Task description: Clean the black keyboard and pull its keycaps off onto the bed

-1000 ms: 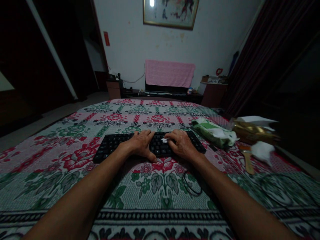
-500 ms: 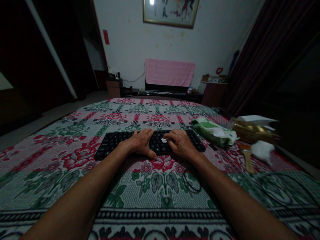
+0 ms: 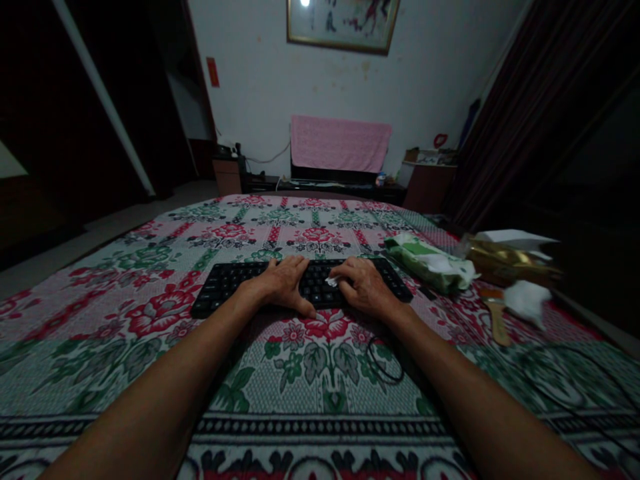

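Note:
A black keyboard [image 3: 220,287] lies flat on the flowered bedspread [image 3: 320,393], directly in front of me. Across its middle rests my left hand [image 3: 286,285], fingers stretched out and the thumb apart, reaching to the near edge. My right hand [image 3: 364,285] is over the right half of the keys with its fingers closed on a small white tissue [image 3: 332,281]. The tissue touches or hovers just above the keys; I cannot tell which. Both hands hide part of the keys.
To the right lie a green tissue pack [image 3: 433,261], a wooden-handled brush [image 3: 496,317], a crumpled white wad [image 3: 527,300] and a gold box [image 3: 510,260]. A black cable [image 3: 385,373] loops near my right forearm. A pink cloth [image 3: 341,141] hangs at the far wall.
The tissue in my right hand has shifted very slightly to the right over the keys. My left hand stays in place on the keyboard.

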`<control>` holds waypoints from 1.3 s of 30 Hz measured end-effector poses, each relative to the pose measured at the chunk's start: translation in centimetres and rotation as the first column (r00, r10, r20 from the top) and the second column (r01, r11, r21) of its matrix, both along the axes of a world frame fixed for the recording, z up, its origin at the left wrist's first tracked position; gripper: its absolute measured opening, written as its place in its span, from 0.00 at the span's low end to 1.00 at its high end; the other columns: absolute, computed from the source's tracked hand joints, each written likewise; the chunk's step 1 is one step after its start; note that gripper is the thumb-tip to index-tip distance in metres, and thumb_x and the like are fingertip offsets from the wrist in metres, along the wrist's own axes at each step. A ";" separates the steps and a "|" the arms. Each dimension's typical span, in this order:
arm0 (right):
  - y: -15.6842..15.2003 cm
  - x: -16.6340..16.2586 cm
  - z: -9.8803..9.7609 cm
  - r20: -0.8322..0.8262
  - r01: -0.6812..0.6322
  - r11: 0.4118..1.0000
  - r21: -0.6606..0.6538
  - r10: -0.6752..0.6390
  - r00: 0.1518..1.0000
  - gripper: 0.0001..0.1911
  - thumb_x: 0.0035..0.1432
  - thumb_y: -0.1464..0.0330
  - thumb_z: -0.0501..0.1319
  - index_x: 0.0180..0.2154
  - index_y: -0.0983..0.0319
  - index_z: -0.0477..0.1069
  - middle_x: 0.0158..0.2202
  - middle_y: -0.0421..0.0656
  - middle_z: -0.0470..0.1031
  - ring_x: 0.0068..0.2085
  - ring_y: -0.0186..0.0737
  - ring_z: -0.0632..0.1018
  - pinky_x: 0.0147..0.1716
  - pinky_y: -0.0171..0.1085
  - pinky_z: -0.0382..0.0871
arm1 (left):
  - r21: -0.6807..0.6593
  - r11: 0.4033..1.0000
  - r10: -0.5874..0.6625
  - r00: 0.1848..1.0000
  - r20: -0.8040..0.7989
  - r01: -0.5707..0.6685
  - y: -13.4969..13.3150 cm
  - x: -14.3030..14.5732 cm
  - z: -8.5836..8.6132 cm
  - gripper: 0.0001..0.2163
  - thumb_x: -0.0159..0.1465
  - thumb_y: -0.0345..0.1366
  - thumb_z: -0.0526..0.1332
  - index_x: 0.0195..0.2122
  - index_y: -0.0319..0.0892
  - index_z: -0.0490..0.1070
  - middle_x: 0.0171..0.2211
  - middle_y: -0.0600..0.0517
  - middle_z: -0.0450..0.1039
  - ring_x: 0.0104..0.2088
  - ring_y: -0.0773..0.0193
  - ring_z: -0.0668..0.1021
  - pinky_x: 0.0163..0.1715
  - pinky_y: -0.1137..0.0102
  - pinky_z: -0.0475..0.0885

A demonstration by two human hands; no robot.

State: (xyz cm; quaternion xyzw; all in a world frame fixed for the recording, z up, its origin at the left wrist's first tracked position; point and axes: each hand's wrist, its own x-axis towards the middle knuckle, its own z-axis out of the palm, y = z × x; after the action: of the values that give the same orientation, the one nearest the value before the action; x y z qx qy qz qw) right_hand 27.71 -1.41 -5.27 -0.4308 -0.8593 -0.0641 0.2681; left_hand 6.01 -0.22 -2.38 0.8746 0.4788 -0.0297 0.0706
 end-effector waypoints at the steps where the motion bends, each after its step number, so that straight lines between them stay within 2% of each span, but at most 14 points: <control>1: 0.0 0.0 0.0 0.009 0.002 1.000 -0.002 -0.002 1.000 0.12 0.54 0.74 0.53 0.38 0.59 0.72 0.34 0.43 0.69 0.38 0.39 0.68 0.42 0.40 0.56 | 0.000 1.000 -0.001 1.000 -0.003 0.001 0.0 0.0 0.0 0.56 0.37 0.67 0.57 0.63 0.40 0.41 0.64 0.39 0.42 0.62 0.44 0.50 0.58 0.47 0.43; 7: 0.2 0.8 0.2 0.018 0.090 0.996 0.001 -0.090 0.996 0.11 0.51 0.74 0.54 0.35 0.60 0.73 0.32 0.43 0.69 0.37 0.40 0.68 0.40 0.40 0.57 | -0.002 1.000 0.007 1.000 -0.020 -0.007 0.0 0.0 0.1 0.56 0.38 0.65 0.58 0.63 0.40 0.40 0.64 0.40 0.42 0.62 0.43 0.48 0.59 0.48 0.43; 13: 0.0 0.5 0.1 0.016 0.029 1.000 0.003 -0.029 0.999 0.13 0.53 0.74 0.53 0.39 0.60 0.72 0.33 0.43 0.69 0.37 0.40 0.68 0.41 0.39 0.57 | -0.007 1.000 0.013 1.000 -0.016 -0.013 -0.1 0.0 0.1 0.55 0.38 0.66 0.58 0.63 0.42 0.40 0.64 0.40 0.41 0.63 0.44 0.48 0.59 0.49 0.42; 19: 0.1 0.8 0.1 0.015 0.094 0.995 0.019 -0.094 0.995 0.12 0.51 0.74 0.54 0.36 0.60 0.72 0.31 0.43 0.69 0.36 0.40 0.68 0.40 0.40 0.56 | -0.017 1.000 0.012 1.000 -0.009 -0.012 -0.1 0.0 0.1 0.56 0.38 0.66 0.58 0.63 0.40 0.39 0.64 0.39 0.40 0.62 0.43 0.47 0.59 0.48 0.42; 26: -0.4 -0.5 0.4 0.027 -0.029 1.000 -0.005 0.029 0.999 0.12 0.53 0.74 0.54 0.39 0.59 0.71 0.35 0.43 0.69 0.38 0.39 0.68 0.42 0.40 0.56 | -0.012 1.000 0.010 1.000 -0.005 -0.010 -0.1 0.0 0.0 0.55 0.38 0.65 0.58 0.63 0.41 0.41 0.64 0.40 0.42 0.62 0.43 0.48 0.59 0.49 0.42; 34: 0.0 0.6 0.2 0.024 0.057 0.998 0.011 -0.057 0.998 0.11 0.52 0.74 0.54 0.35 0.60 0.72 0.32 0.43 0.69 0.37 0.40 0.68 0.41 0.40 0.56 | -0.002 1.000 0.000 1.000 -0.004 0.000 0.0 -0.1 0.1 0.55 0.39 0.65 0.58 0.63 0.41 0.40 0.64 0.40 0.41 0.62 0.43 0.48 0.59 0.49 0.43; 39: -0.3 -0.2 0.2 0.006 -0.033 0.999 0.009 0.033 0.999 0.12 0.51 0.74 0.54 0.37 0.59 0.72 0.34 0.43 0.70 0.37 0.39 0.68 0.41 0.40 0.57 | -0.014 1.000 0.007 1.000 -0.011 -0.007 -0.1 -0.1 0.0 0.54 0.39 0.65 0.59 0.63 0.42 0.40 0.64 0.40 0.40 0.63 0.44 0.47 0.59 0.49 0.42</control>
State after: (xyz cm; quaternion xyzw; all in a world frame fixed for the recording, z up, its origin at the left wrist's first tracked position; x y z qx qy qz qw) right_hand 27.50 -1.70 -5.06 -0.4151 -0.8667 -0.0649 0.2689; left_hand 5.93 -0.29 -2.42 0.8721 0.4821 -0.0375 0.0743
